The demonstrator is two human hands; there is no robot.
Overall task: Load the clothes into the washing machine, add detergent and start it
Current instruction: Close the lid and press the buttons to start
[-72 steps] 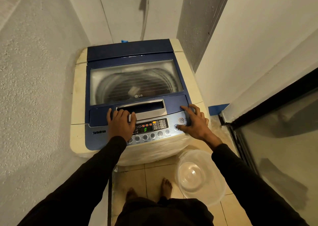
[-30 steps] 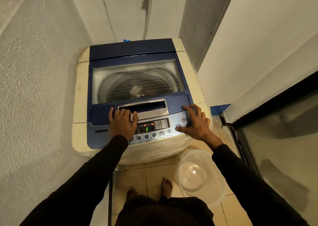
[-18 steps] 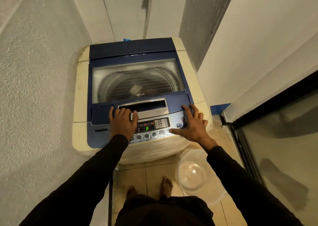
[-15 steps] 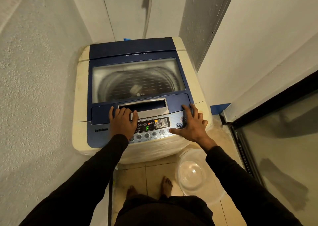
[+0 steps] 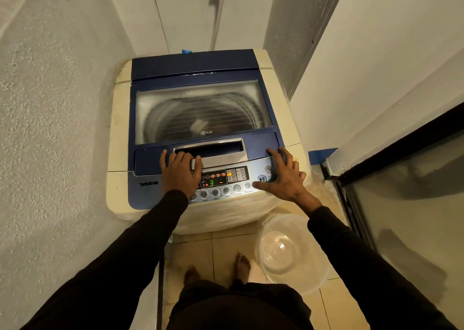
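**Both hands flat on the shut washing machine**

The top-loading washing machine (image 5: 200, 138) stands in a narrow alcove, its back toward 12 o'clock against the far wall and its control panel (image 5: 226, 179) facing the person at 6 o'clock. Its long axis runs from 12 to 6. The blue lid (image 5: 200, 108) lies closed and flat, with the silver lid handle (image 5: 213, 151) along its 6 o'clock edge.

Through the lid's clear window the drum shows as a grey ring; a pale shape lies near the middle, but what it is cannot be told. On the floor at about 5 o'clock from the machine, just beside its front corner, sits a clear plastic basin (image 5: 291, 251), upright, with nothing visible in it.

The left hand (image 5: 182, 172) lies palm down on the lid's front strip, fingers straight and close together, pointing to 12 o'clock, the fingertips reaching the left end of the handle; the heel of the hand covers the left part of the panel. The right hand (image 5: 283, 176) is spread flat at the panel's right end, fingers fanned toward 12 and 1 o'clock, the thumb stretched out toward 9 o'clock with its tip by the round buttons below the play-pause key. Neither hand grips anything. The display (image 5: 211, 182) shows a green 3. Both arms wear black sleeves, and two bare feet stand on the tiled floor (image 5: 195, 244).
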